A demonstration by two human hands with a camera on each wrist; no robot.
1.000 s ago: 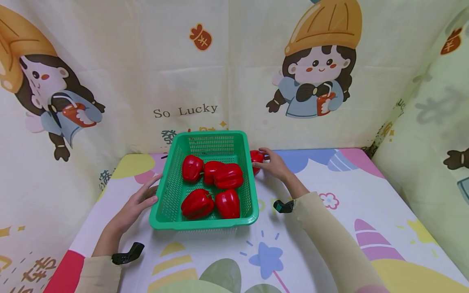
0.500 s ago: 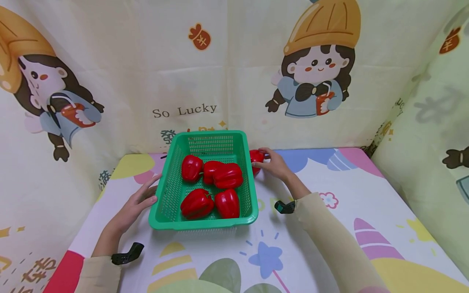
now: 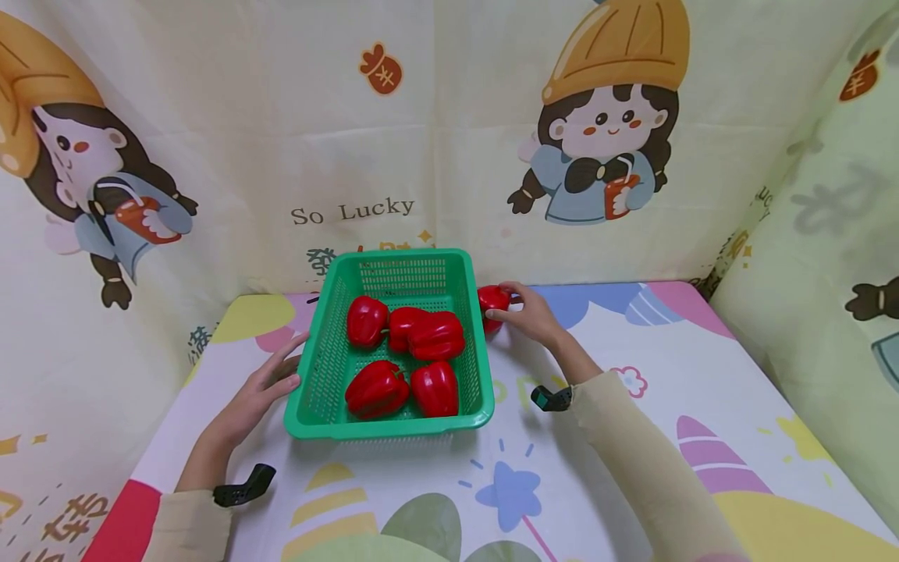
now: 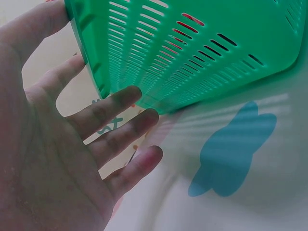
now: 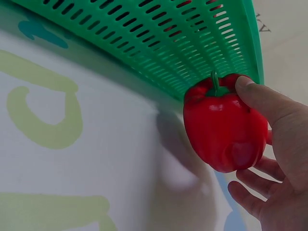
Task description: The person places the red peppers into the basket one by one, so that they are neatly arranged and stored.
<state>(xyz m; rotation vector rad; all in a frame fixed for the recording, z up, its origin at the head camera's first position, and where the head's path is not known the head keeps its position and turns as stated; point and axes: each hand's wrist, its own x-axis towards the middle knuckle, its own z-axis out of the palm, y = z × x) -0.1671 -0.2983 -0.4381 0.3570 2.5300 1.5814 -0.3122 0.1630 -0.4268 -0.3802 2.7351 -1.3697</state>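
A green plastic basket (image 3: 389, 431) holds several red bell peppers (image 3: 436, 336). My left hand (image 3: 260, 394) is at its left side, thumb and index fingertips at the rim, the other fingers spread in the left wrist view (image 4: 62, 130). On the basket's right, my right hand (image 3: 532, 316) holds another red bell pepper (image 3: 494, 300) close beside the wall. In the right wrist view this bell pepper (image 5: 224, 127) has its green stem up, with the thumb on its top and fingers behind and under it. The far fingers are partly hidden by it.
The table (image 3: 583, 453) wears a white cloth with coloured prints. A printed curtain (image 3: 477, 156) hangs right behind the basket, and another stretch of cloth (image 3: 794, 257) closes off the right side.
My right hand has shifted slightly to the right with the bell pepper, so more of it shows past the basket's rim. The left hand and the basket stay put.
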